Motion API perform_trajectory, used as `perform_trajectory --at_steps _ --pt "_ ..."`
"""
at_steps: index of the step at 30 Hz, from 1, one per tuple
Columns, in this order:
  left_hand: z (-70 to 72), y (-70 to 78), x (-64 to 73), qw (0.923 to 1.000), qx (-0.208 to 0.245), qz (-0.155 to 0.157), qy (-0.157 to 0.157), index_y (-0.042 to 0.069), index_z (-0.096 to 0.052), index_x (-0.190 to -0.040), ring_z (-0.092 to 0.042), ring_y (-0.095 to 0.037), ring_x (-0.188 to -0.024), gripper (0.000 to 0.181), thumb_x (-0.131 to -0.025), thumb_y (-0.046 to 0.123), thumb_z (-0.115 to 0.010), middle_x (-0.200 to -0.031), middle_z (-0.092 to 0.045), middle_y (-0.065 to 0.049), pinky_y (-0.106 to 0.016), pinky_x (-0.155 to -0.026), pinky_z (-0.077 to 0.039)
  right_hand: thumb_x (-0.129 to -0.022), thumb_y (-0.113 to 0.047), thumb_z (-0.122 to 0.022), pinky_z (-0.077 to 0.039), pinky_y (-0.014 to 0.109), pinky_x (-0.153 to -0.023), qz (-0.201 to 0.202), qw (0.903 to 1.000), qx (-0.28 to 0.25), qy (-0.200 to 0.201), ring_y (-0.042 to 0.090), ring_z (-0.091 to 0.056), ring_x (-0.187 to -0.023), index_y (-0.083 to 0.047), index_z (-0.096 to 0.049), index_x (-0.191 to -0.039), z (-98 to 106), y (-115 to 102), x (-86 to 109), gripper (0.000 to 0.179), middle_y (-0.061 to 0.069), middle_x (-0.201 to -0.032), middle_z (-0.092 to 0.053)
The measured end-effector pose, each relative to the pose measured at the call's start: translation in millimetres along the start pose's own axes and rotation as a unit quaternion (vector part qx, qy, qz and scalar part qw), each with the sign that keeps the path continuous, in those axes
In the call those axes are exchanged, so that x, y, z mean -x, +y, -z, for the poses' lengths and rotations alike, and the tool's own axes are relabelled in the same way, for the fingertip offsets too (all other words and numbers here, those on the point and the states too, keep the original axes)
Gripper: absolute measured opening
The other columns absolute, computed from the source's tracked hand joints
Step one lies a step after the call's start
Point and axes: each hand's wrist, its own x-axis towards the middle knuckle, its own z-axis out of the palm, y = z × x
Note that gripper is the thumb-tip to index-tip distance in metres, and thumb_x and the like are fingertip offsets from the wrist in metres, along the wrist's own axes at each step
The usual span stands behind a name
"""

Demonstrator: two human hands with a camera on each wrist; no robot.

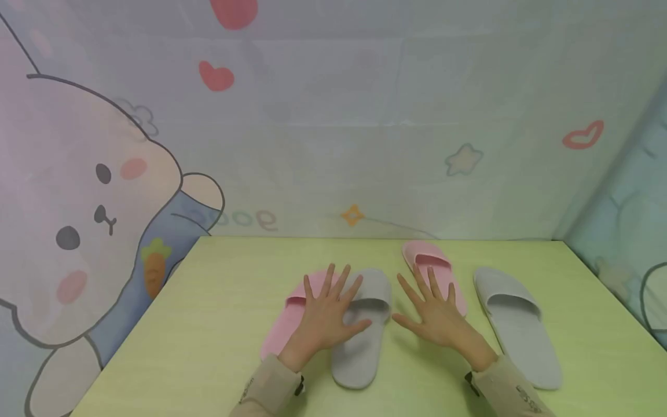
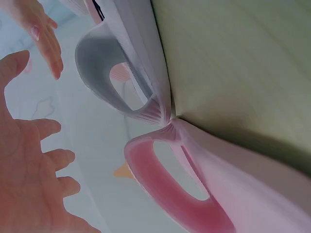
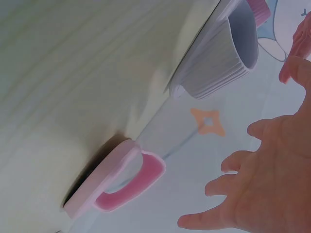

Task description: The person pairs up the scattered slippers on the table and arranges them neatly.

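Observation:
Both hands hover over the slippers with fingers spread and nothing in them. My left hand (image 1: 326, 315) overlaps a pink slipper (image 1: 281, 330) and the grey slipper (image 1: 359, 365) beside it in the head view. To the right, my right hand (image 1: 438, 315) is in front of the second pink slipper (image 1: 427, 249), which lies farther back. Another grey slipper (image 1: 523, 336) lies at the far right, beyond the right wrist. In the left wrist view the pink slipper (image 2: 262, 199) and grey slipper (image 2: 141, 43) meet at their front sides, apart from the left palm (image 2: 24, 170).
The slippers lie on a pale yellow-green table (image 1: 172, 347), toes toward the back edge. Behind it hangs a light cloth backdrop (image 1: 333, 145) with a cartoon animal (image 1: 104, 202), hearts and stars. More printed cloth (image 1: 641, 231) hangs along the right side.

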Motion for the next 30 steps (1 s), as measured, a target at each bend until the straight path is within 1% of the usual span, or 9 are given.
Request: perform_trajectory --at_steps 2,9,15,20,25,30 --pt "0.6 -0.5 0.2 1.0 0.002 -0.001 0.0 0.026 -0.022 -0.142 -0.008 -0.033 -0.138 0.076 -0.08 0.065 -0.042 -0.151 -0.015 -0.004 -0.071 -0.096 -0.009 -0.083 -0.057 -0.047 -0.011 0.074 -0.092 0.001 1.0 0.005 -0.001 0.046 -0.005 -0.134 -0.02 -0.021 -0.143 0.8 0.0 -0.1 0.076 0.014 -0.151 -0.002" --pt "2.4 -2.4 0.8 0.9999 -0.015 -0.004 0.004 0.027 -0.02 -0.143 -0.009 -0.031 -0.139 0.076 -0.081 0.066 -0.04 -0.151 -0.015 -0.003 -0.071 -0.096 -0.01 -0.083 -0.056 -0.047 -0.011 0.074 -0.092 0.0 0.9999 0.009 -0.006 0.046 -0.006 -0.134 -0.019 -0.02 -0.143 3.6 0.0 0.0 0.075 0.016 -0.15 -0.004" --pt "3.1 -4.7 2.8 0.9999 -0.011 -0.009 0.001 0.026 -0.021 -0.143 -0.009 -0.032 -0.139 0.076 -0.081 0.066 -0.04 -0.15 -0.016 -0.003 -0.071 -0.096 -0.008 -0.084 -0.056 -0.045 -0.012 0.073 -0.092 0.002 0.9998 0.017 -0.01 0.045 -0.007 -0.134 -0.02 -0.019 -0.143 5.5 0.2 0.2 0.075 0.015 -0.15 -0.003" --pt "3.6 -6.5 2.7 0.9998 -0.013 -0.011 0.003 0.025 -0.023 -0.142 -0.011 -0.032 -0.138 0.076 -0.08 0.065 -0.04 -0.15 -0.017 -0.003 -0.071 -0.096 -0.009 -0.084 -0.056 -0.045 -0.011 0.073 -0.093 0.006 0.9998 0.018 -0.011 0.046 -0.007 -0.134 -0.02 -0.018 -0.143 9.0 2.3 0.9 0.074 0.014 -0.151 -0.002" --pt "4.9 -7.5 3.6 0.9999 -0.01 -0.006 -0.007 0.027 -0.022 -0.142 -0.008 -0.03 -0.139 0.076 -0.08 0.066 -0.04 -0.151 -0.015 -0.002 -0.071 -0.096 -0.008 -0.085 -0.056 -0.044 -0.009 0.073 -0.093 0.006 0.9997 0.019 -0.017 0.046 -0.007 -0.134 -0.019 -0.019 -0.143 11.6 5.2 2.1 0.074 0.015 -0.15 -0.002" --pt "5.1 -9.1 4.6 0.9999 -0.005 -0.01 -0.012 0.027 -0.022 -0.142 -0.008 -0.03 -0.139 0.075 -0.08 0.066 -0.04 -0.15 -0.016 -0.002 -0.071 -0.096 -0.007 -0.084 -0.057 -0.044 -0.009 0.072 -0.094 0.005 0.9996 0.023 -0.018 0.045 -0.007 -0.134 -0.021 -0.017 -0.144 12.3 8.7 2.8 0.074 0.015 -0.15 -0.006"
